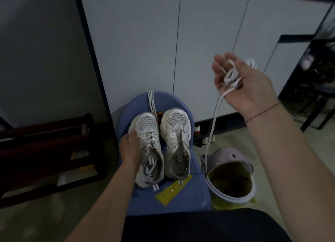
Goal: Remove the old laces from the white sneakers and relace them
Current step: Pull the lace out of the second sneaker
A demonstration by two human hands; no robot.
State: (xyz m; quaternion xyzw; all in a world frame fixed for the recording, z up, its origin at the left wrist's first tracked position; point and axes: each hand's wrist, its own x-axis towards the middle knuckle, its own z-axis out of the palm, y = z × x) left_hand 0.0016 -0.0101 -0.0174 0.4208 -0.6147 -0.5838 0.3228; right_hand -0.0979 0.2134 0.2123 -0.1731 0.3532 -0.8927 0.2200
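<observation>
Head view: R hand raised, fingers curled round bunched old lace, tail hanging toward bin. L hand grips laced sneaker on stool. Advice: gather tail first, then drop w/ hand over bin middle.

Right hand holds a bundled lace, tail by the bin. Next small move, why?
Probably lower the right hand and drop the bundled lace into the open bin: the right sneaker looks unlaced, the lace's tail already hangs at the rim, and the left hand holds the still-laced left sneaker.
</observation>
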